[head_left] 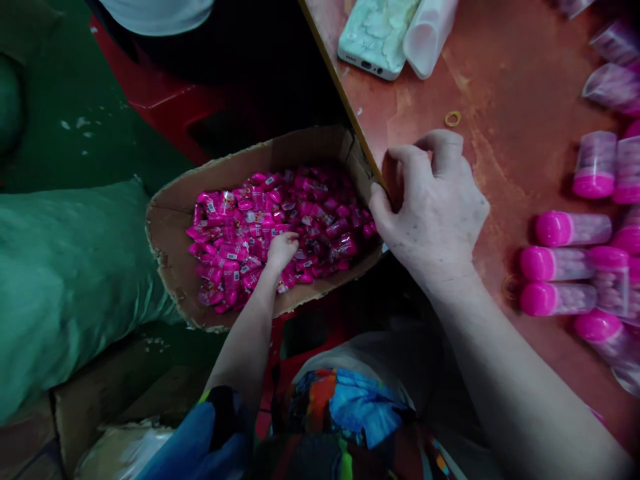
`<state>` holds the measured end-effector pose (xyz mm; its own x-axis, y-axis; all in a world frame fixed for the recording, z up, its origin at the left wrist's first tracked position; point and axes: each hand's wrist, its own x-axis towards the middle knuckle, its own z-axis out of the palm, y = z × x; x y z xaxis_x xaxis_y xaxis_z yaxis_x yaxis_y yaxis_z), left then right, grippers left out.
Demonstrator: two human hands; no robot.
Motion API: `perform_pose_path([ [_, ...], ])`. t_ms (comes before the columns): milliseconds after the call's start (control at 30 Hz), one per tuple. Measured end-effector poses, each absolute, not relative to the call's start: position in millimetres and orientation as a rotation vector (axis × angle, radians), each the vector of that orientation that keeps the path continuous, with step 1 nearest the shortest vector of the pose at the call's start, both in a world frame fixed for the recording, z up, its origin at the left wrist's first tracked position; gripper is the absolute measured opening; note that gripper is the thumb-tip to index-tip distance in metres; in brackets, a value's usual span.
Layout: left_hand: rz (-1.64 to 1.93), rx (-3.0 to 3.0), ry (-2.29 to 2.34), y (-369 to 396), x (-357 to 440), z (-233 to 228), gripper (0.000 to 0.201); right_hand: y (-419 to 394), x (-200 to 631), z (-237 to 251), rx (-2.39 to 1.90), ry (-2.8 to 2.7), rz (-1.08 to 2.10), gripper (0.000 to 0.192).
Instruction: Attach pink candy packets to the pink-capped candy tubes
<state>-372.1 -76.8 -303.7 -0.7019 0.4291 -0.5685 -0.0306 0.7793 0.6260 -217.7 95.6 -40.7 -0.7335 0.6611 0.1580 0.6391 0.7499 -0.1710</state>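
A cardboard box (173, 267) stands below the table's left edge, filled with many small pink wrapped capsule-shaped packs (245, 227). My left hand (283, 251) is down among these packs near the middle of the box. Its fingers are curled in; whether a pack is inside them is hidden. My right hand (435, 207) rests at the edge of the reddish table (500, 133), fingers bent and thumb apart from them, with no object visible in its grasp. Several clear tubes with pink caps (555, 265) lie to its right, some holding small pale pieces.
A phone in a pale green case (377, 37) lies on the table beside a translucent white tube (430, 37). A yellow rubber band (453, 119) is near my right hand. Left of the box lies a green sack (75, 273); behind is a red stool (150, 93) with a person on it.
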Motion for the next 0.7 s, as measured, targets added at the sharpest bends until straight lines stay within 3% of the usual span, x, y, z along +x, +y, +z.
perform_pose_path([
  [333, 0.333, 0.222, 2.536, -36.3, -381.3, -315.9, 0.041, 95.0, -217.6, -48.0, -1.047, -2.700, 0.120, 0.036],
  [700, 0.220, 0.206, 2.590, -67.7, -358.1, -311.8, 0.037, 95.2, -217.4, -47.2, -1.057, -2.722, 0.139, 0.037],
])
